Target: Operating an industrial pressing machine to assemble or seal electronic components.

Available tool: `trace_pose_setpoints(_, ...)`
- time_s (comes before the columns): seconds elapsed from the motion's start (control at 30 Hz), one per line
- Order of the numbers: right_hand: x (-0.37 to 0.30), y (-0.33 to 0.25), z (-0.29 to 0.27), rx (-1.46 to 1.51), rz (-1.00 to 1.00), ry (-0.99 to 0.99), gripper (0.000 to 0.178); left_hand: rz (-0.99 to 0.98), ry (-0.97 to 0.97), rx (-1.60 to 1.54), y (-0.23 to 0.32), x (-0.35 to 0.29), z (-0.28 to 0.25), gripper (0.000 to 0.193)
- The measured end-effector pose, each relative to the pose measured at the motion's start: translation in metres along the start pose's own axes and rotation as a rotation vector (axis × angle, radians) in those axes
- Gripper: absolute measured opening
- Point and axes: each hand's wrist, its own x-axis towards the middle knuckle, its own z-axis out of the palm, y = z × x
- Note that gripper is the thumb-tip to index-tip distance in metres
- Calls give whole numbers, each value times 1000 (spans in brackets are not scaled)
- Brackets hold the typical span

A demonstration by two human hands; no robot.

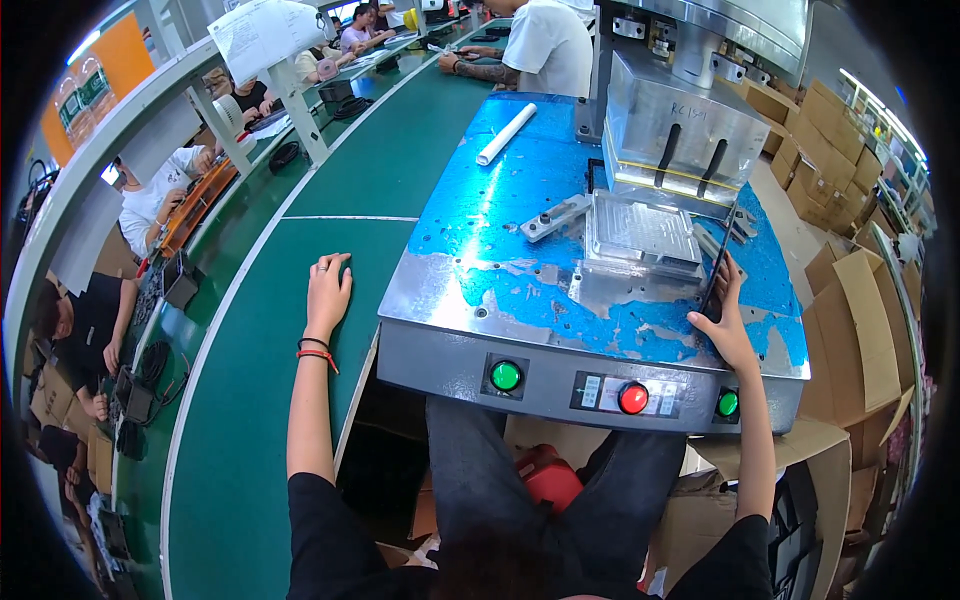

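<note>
My left hand (328, 292) lies on the green bench top to the left of the press, its fingers stretched out and holding nothing. A ring and a red-and-black wristband show on that arm. At the right of the press bed, my right hand (727, 325) grips a thin dark flat panel (722, 255), standing on edge between thumb and fingers. Because it is seen nearly edge-on, its exact kind cannot be made out. Just left of the panel sits a metal fixture (643, 235) with a shallow recessed top. Above the fixture hangs the press's metal block (680, 135).
The press bed (450, 285) has worn blue film, metal clamps (555, 218) and a white tube (507, 134). Green buttons (505, 376) and a red button (633, 398) line its front. Cardboard boxes (850, 330) crowd the right. A co-worker (548, 50) stands at the bench's far end.
</note>
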Motion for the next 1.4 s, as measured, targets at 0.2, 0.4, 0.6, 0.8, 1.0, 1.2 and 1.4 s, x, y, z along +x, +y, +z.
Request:
trace_pose_setpoints(0.2,0,-1,1,-6,-12,4,107,8,-2,8,-2,0,0,27)
trace_pose_setpoints(0.4,-1,0,1,0,-11,-2,107,9,3,19,-4,0,1,27)
trace_pose_setpoints(0.6,-1,-1,0,0,-1,-6,108,15,10,9,-4,-1,2,27)
trace_pose_setpoints(0.8,-2,0,0,0,5,-7,108,8,3,10,-4,-1,0,27)
trace_pose_setpoints(1.0,-2,-1,0,-4,14,-7,108,8,-1,7,-2,-1,-1,26)
trace_pose_setpoints(1.2,-1,1,-1,1,-17,-12,108,5,-7,10,-3,0,1,27)
trace_pose_setpoints(1.4,-2,-3,0,-3,-4,-5,107,7,-1,10,-3,0,0,27)
